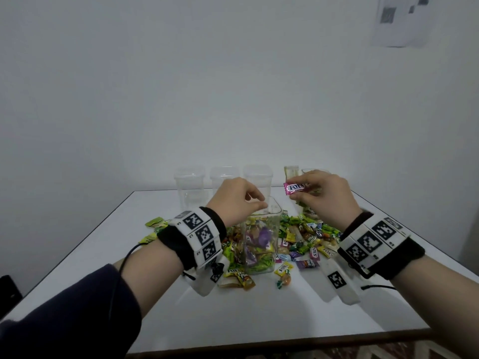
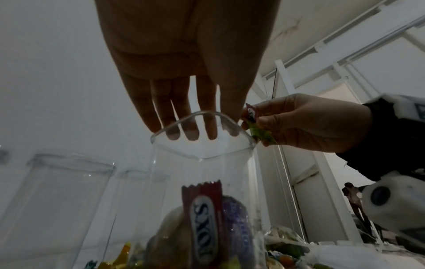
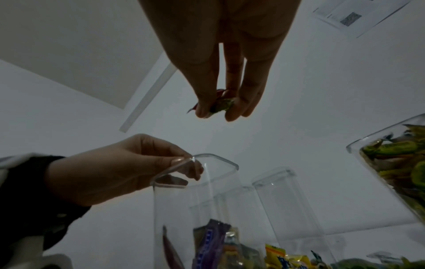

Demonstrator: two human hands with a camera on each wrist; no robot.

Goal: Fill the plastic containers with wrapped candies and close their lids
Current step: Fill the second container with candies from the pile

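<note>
So the left hand (image 1: pixel 237 200) is pinching the rim of the half-filled container (image 1: pixel 273 218) right under its fingertips. The right hand (image 1: pixel 328 199) is gripping a pink candy (image 1: pixel 295 188) between thumb and fingers, hovering just beside that opening, with loose candies (image 1: pixel 305 239) lying below.

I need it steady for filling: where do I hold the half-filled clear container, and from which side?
Pinch the container by its rim, coming from the left. It stands upright and lidless with loose candies crowding its base, so the rim is free. The left hand pinches there, leaving the mouth open to the right hand with the pink candy.
</note>
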